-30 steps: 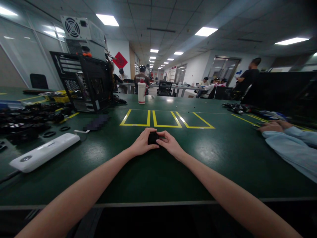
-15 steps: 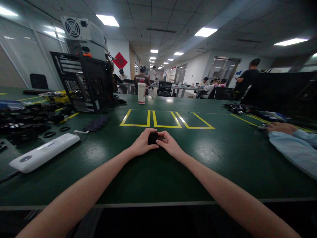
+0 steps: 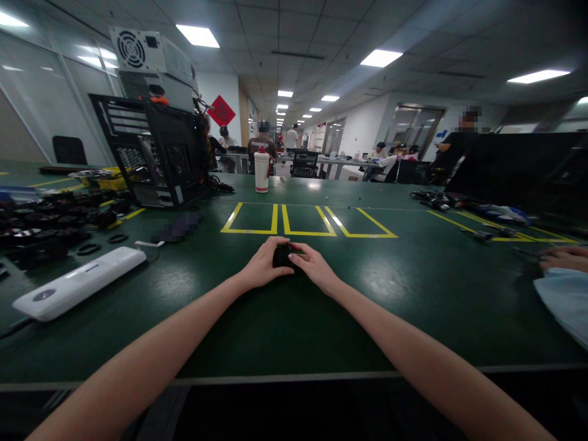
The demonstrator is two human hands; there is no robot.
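A small black object [image 3: 282, 256], dark and rounded-boxy, is held between my two hands just in front of the yellow taped outlines. Its exact kind does not show. My left hand [image 3: 265, 263] wraps its left side, thumb below and fingers over the top. From the right, the fingertips and thumb of my right hand [image 3: 313, 264] close on its edge. Fingers cover much of the object. Beneath lies the green tabletop [image 3: 285, 331].
A white power strip [image 3: 82, 282] lies at left, with black rings and a heap of black parts behind it. An open computer case [image 3: 151, 147] stands back left. A white cup [image 3: 261, 172] is beyond the yellow tape [image 3: 309, 233]. A co-worker's sleeve [image 3: 563, 300] is at right.
My hands stay in place around the black object; the right fingers have shifted slightly on it. The co-worker's hands at right have drawn away toward the right edge.
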